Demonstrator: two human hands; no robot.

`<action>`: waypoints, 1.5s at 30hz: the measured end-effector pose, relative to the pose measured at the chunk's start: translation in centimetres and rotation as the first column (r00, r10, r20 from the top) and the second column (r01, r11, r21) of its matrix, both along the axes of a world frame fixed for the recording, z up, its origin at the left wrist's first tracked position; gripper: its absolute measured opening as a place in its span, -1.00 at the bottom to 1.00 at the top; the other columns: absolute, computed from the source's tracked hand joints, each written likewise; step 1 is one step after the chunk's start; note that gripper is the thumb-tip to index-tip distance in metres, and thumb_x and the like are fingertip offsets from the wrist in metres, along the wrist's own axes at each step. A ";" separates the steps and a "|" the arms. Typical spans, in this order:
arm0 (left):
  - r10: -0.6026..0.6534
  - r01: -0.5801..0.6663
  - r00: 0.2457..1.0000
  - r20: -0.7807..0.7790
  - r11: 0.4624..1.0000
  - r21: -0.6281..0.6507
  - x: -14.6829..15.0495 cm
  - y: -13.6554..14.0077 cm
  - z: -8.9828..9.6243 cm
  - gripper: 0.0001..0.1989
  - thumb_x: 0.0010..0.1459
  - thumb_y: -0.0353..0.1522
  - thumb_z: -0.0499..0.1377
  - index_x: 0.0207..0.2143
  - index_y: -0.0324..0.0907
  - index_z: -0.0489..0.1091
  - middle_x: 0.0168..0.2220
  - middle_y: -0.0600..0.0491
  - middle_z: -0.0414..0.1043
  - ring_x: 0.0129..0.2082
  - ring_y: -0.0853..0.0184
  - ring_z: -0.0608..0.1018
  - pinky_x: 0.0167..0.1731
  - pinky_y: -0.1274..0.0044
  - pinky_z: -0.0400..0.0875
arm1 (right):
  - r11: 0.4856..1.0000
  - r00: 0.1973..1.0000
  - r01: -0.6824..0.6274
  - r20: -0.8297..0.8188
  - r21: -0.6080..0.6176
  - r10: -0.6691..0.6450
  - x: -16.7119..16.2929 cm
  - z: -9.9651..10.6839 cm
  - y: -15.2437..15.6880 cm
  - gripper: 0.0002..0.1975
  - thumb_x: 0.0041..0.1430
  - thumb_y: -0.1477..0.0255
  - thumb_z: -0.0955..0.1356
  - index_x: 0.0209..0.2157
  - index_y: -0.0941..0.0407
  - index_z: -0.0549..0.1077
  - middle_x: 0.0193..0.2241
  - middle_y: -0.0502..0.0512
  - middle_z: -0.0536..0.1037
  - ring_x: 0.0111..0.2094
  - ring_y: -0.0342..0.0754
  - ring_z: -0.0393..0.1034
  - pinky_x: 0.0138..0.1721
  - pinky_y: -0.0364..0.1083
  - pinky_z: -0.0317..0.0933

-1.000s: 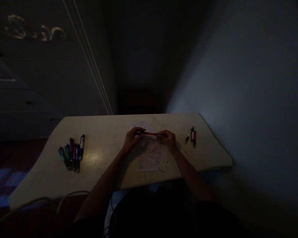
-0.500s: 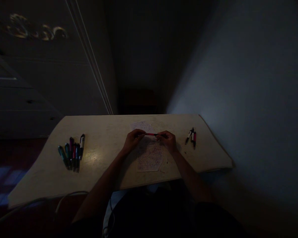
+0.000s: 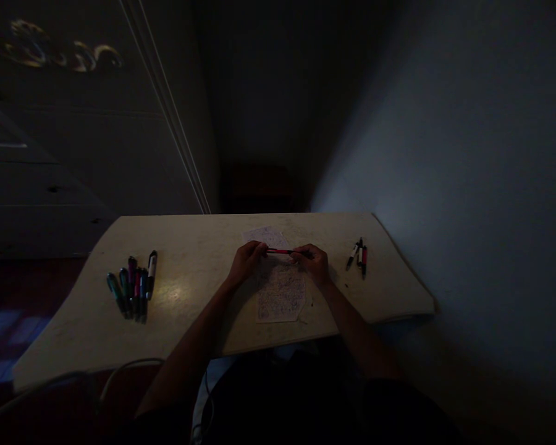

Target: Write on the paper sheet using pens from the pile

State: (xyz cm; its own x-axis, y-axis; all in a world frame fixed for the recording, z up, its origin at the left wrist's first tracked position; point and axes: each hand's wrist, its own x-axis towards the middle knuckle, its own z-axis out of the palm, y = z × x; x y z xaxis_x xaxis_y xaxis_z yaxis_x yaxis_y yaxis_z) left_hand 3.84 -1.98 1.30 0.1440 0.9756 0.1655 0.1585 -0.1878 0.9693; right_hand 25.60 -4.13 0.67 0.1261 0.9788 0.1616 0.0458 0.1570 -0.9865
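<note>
Held level between both hands is a red pen [image 3: 279,251] with a dark grip. My left hand [image 3: 247,262] is closed on its left end, thumb and fingers pinching it. At the other end, my right hand [image 3: 313,261] pinches the dark part of the pen. Beneath them lies a sheet of paper covered in handwriting [image 3: 280,298]; a second written piece of paper [image 3: 265,234] shows just beyond the hands. The scene is dim, so the fingertips are hard to make out.
On the table [image 3: 204,241], a group of several pens [image 3: 132,287] in green, purple, red, blue and white lies at left. A smaller cluster of pens [image 3: 360,254] lies at right. A pale wall [image 3: 467,185] borders the right side; a cable [image 3: 130,363] runs along the front left edge.
My left hand has shifted slightly along the pen towards its left end, so more of the red barrel shows. The right hand keeps its hold.
</note>
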 end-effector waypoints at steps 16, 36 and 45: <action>0.057 -0.053 0.996 -0.071 0.997 0.049 0.1 -0.4 0.0 -0.56 0.24 -0.04 0.04 -0.41 -0.19 0.46 -0.49 0.06 0.43 -0.43 0.32 0.48 -0.39 0.51 0.35 | 0.999 0.999 0.030 0.014 -0.023 -0.029 0.0 0.1 -0.2 -0.69 -0.14 0.21 0.55 -0.42 0.11 0.54 -0.62 0.00 0.55 -0.62 -0.10 0.42 -0.59 -0.14 0.28; 0.044 -0.044 0.999 -0.005 0.999 0.029 0.0 -0.7 -0.2 -0.64 0.16 -0.06 0.17 -0.40 -0.17 0.52 -0.43 0.01 0.52 -0.37 0.25 0.53 -0.32 0.45 0.42 | 1.000 0.998 0.029 0.060 -0.001 -0.029 0.0 0.3 -0.3 -0.67 -0.11 0.14 0.52 -0.42 0.10 0.53 -0.62 0.01 0.56 -0.57 -0.07 0.46 -0.53 -0.12 0.33; 0.017 -0.011 0.999 -0.036 0.987 0.158 -0.4 -0.2 -1.0 -0.80 0.07 -0.22 0.27 -0.33 -0.12 0.59 -0.33 -0.04 0.58 -0.30 0.20 0.58 -0.20 0.37 0.44 | 0.990 0.927 0.015 0.369 0.139 -0.065 0.4 -0.1 -0.2 -0.78 0.08 0.20 0.42 -0.39 0.06 0.56 -0.56 0.01 0.58 -0.49 -0.02 0.48 -0.33 -0.07 0.35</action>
